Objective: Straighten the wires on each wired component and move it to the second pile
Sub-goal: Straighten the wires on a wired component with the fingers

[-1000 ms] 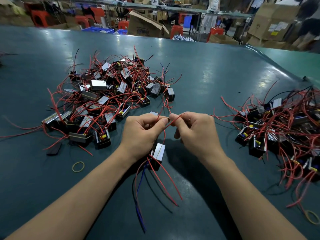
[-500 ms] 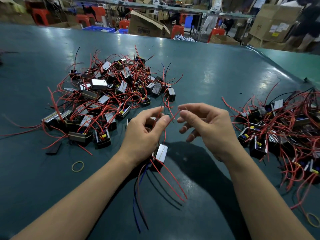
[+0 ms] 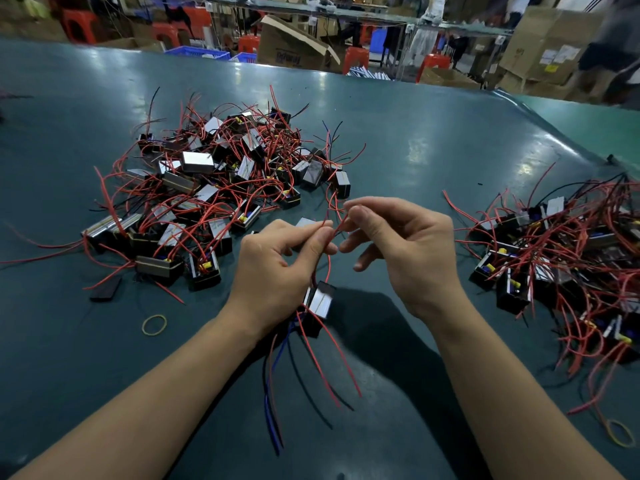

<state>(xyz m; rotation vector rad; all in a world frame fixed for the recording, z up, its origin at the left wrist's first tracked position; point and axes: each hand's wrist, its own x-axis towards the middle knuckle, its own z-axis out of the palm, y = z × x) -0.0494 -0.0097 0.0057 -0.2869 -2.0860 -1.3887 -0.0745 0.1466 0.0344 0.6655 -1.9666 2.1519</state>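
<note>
A small black component (image 3: 320, 301) with a silvery face hangs under my left hand (image 3: 277, 268), above the green table. Red, blue and black wires trail down from it toward me. My left hand pinches a thin red wire (image 3: 328, 263) that rises from the component. My right hand (image 3: 405, 251) pinches the same wire higher up between thumb and forefinger, its other fingers loosely spread. A big tangled pile of the same components (image 3: 207, 188) lies at the left. A second pile (image 3: 568, 258) lies at the right edge.
The green table (image 3: 415, 150) stretches far back. A yellow rubber band (image 3: 154, 324) lies near my left forearm and another (image 3: 620, 433) at the lower right. A dark flat piece (image 3: 105, 289) sits by the left pile. Boxes and red stools stand beyond the table.
My hands were close together on the wire a second ago. My right hand has slid up and to the right along it, its lower fingers uncurling, and the component has hardly moved.
</note>
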